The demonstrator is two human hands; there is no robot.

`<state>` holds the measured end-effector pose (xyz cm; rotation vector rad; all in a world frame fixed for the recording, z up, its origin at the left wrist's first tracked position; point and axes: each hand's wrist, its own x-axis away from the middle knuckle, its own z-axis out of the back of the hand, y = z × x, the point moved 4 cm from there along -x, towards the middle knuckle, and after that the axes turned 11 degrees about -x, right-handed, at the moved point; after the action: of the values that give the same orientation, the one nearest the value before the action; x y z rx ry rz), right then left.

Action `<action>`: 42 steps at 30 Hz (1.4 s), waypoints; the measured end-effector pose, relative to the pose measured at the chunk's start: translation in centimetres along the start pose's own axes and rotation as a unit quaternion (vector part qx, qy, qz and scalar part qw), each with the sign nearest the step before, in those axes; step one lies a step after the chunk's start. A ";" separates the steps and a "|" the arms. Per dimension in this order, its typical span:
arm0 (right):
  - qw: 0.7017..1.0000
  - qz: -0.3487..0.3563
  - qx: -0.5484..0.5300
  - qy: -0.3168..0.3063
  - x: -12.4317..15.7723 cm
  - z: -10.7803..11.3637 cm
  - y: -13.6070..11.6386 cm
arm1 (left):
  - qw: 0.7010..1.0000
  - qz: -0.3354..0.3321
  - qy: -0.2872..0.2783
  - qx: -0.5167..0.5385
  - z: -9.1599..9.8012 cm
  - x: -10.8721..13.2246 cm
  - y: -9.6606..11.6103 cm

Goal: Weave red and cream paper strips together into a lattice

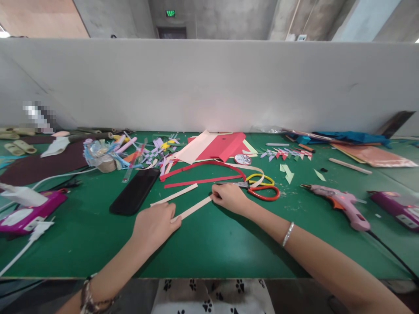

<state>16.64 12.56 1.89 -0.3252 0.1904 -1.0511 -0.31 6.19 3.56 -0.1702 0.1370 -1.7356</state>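
Observation:
A narrow pale paper strip [196, 208] stretches between my two hands above the green table. My left hand [153, 226] pinches its lower end between thumb and fingers. At the upper end, my right hand [231, 198] is closed on the same strip. Another pale strip [176, 194] lies just beyond my left hand. Red paper strips [204, 180] rest farther back, one bent into a curve. Scissors with one yellow and one red handle [265, 192] lie beside my right hand, their blades partly hidden behind it. A black phone [135, 192] lies left of the strips.
At the right lie a pink glue gun [343, 200] with a cord and a purple power strip [401, 209]. Another power strip [36, 213] with white plugs sits left. Red paper sheets [225, 146] and woven scraps [153, 152] lie before a grey partition [209, 83].

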 end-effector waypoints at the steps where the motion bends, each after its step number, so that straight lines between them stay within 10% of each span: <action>1: 1.000 0.000 0.007 -0.001 0.0 0.0 0.0 | 0.999 -0.027 0.037 -0.008 0.1 -0.2 0.3; 4: 1.000 0.000 0.020 -0.003 -0.1 0.2 -0.1 | 0.979 -0.183 0.092 0.022 -0.2 -0.5 2.2; 7: 1.000 0.002 0.026 -0.002 -0.1 0.2 -0.1 | 0.963 -0.259 0.033 0.067 -1.5 -0.5 3.5; 14: 1.000 0.004 0.015 0.014 -0.2 0.4 -0.1 | 0.961 -0.261 0.002 0.093 -2.7 0.6 3.2; 19: 0.993 -0.056 0.006 0.106 -0.3 4.7 3.4 | 0.965 -0.251 0.005 0.076 -2.7 0.4 2.6; 25: 0.967 -0.176 0.038 0.181 1.0 7.7 10.2 | 0.972 -0.210 0.088 0.062 -2.2 -0.5 0.8; 30: 0.970 -0.137 0.001 0.203 1.5 8.5 10.1 | 0.953 -0.209 0.177 0.130 -0.1 -1.1 0.8; 37: 0.917 0.072 -0.316 0.233 1.5 8.0 4.3 | 0.875 -0.149 0.244 0.392 4.8 -4.9 2.6; 42: 0.848 0.069 -0.458 0.259 1.5 5.5 3.0 | 0.758 -0.183 0.046 0.625 2.9 -8.1 6.7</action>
<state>21.53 13.52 5.96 -0.8697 1.2106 -0.8218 8.02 13.00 4.85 0.9347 -1.0539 -1.8685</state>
